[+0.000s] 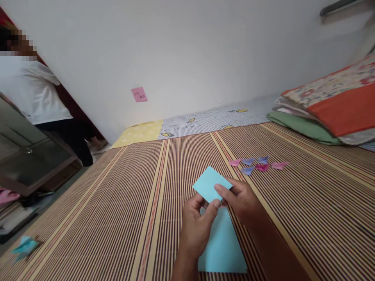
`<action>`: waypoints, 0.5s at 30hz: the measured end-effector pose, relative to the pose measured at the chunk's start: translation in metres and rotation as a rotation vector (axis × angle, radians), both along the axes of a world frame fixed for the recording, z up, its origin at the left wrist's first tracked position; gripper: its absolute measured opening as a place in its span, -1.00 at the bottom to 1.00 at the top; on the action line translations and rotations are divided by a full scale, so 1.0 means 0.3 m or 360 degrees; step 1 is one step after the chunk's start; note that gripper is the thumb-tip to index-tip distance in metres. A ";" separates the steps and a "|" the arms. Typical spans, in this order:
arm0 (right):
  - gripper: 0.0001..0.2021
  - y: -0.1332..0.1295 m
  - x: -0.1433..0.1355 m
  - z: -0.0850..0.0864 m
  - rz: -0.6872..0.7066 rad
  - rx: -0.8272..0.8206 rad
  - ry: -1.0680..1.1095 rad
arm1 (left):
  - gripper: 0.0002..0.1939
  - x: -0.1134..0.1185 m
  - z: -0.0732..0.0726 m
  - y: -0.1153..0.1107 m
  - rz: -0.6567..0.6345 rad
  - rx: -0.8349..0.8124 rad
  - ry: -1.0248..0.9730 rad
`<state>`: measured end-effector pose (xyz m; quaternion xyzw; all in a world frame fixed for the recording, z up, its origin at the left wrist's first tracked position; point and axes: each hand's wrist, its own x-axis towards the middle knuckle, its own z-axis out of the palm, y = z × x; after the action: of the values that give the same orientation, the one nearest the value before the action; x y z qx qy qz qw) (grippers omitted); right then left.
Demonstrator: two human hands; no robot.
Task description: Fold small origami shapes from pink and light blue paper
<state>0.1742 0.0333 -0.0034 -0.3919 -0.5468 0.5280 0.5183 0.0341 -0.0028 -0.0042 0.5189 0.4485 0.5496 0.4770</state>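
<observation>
Between my two hands is a light-blue square of paper (208, 183), raised above the mat with one corner pointing away from me. My left hand (197, 224) pinches its near edge, thumb on top and fingers underneath. On the right side, my right hand (241, 197) grips it with the thumb pressed on its face; the other fingers are partly hidden behind it. Below my hands a larger light-blue sheet of paper (224, 246) lies on the striped mat (129, 210), its far end covered by my hands.
Several small folded paper pieces (262, 168), pink and blue-purple, lie beyond my right hand. A crumpled blue paper piece (25, 246) sits at the mat's left edge. Folded bedding (336, 105) is stacked at the far right. A person (41, 89) stands at the left by a cabinet.
</observation>
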 end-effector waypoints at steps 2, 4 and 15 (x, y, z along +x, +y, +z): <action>-0.67 -0.001 -0.005 0.000 -0.0054 0.0012 0.0000 | -0.75 -0.001 -0.003 0.000 -0.0012 0.0006 0.0040; -0.68 -0.001 -0.009 -0.001 -0.0073 0.0017 0.0009 | -0.75 -0.004 -0.007 -0.001 -0.0010 0.0016 0.0047; -0.66 0.014 0.007 -0.020 0.0385 0.0065 -0.0063 | -0.75 -0.012 0.021 0.001 -0.0194 0.0032 -0.0159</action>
<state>0.1762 0.0374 -0.0094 -0.3229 -0.6108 0.5676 0.4478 0.0306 -0.0024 0.0021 0.5218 0.3862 0.5493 0.5261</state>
